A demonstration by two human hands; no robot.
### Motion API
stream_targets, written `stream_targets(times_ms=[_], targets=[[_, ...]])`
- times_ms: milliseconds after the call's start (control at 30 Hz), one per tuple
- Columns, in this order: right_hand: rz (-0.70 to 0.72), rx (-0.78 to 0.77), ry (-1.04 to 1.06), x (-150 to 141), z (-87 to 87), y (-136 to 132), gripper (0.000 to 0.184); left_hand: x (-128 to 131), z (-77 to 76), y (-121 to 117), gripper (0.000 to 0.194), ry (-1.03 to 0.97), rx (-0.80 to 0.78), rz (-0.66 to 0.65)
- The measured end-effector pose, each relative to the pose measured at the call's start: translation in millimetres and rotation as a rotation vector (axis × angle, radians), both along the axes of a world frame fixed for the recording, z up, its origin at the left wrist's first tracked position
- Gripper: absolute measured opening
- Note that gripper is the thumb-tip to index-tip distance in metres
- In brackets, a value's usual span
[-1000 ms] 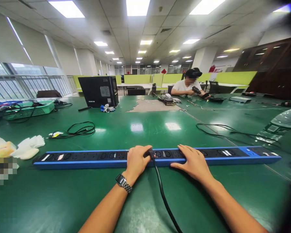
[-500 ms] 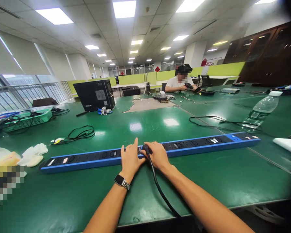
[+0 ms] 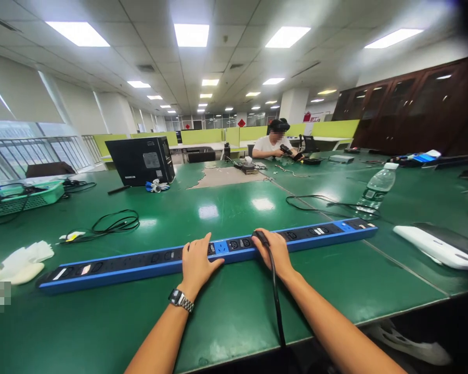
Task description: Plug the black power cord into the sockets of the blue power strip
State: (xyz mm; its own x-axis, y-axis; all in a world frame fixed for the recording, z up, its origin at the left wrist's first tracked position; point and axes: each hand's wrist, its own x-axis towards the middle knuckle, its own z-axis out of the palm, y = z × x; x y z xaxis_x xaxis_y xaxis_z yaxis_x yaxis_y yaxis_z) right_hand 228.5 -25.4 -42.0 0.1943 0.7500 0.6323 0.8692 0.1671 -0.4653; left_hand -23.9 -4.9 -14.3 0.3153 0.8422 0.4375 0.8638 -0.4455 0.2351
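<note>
A long power strip with a blue frame and black outlet sections lies across the green table in front of me. My left hand grips it left of its middle, fingers over the top and thumb along the near side, beside a blue socket. Further right, my right hand pinches a black plug over the strip's outlets. Its contact end is hidden, so I cannot tell whether it sits in an outlet. From the plug a thick black cord runs down over the table's near edge.
Coiled black cables and a water bottle stand beyond the strip. A white device lies at right, a computer tower behind left, and a green basket at far left. Another person sits across the table.
My right hand has moved right along the strip with the plug, away from my left hand. The blue socket between them now shows. The view has turned slightly right.
</note>
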Motion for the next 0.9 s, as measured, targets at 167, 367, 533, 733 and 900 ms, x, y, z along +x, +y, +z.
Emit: stream_targets(times_ms=[167,367,533,733,900], targets=[[0.0,0.013,-0.025,1.2,-0.6,-0.6,0.034,-2.1,-1.9,0.2,0.058,-0.04,0.008,-0.04],[-0.007,-0.023,-0.065,9.4,-8.6,-4.2,0.042,3.1,-0.4,-1.3,0.05,-0.151,-0.024,-0.093],[-0.201,-0.124,-0.124,27.6,-20.1,-3.6,0.071,53.1,1.9,-9.8,0.047,-0.234,-0.086,-0.17],[-0.164,-0.147,-0.273,38.3,-28.3,-5.2,0.061,125.8,0.8,-12.0,0.043,-0.284,-0.092,-0.229],[-0.178,-0.116,-0.283,33.7,-27.2,-7.6,0.058,142.8,6.5,-6.4,0.03,-0.344,-0.065,-0.204]])
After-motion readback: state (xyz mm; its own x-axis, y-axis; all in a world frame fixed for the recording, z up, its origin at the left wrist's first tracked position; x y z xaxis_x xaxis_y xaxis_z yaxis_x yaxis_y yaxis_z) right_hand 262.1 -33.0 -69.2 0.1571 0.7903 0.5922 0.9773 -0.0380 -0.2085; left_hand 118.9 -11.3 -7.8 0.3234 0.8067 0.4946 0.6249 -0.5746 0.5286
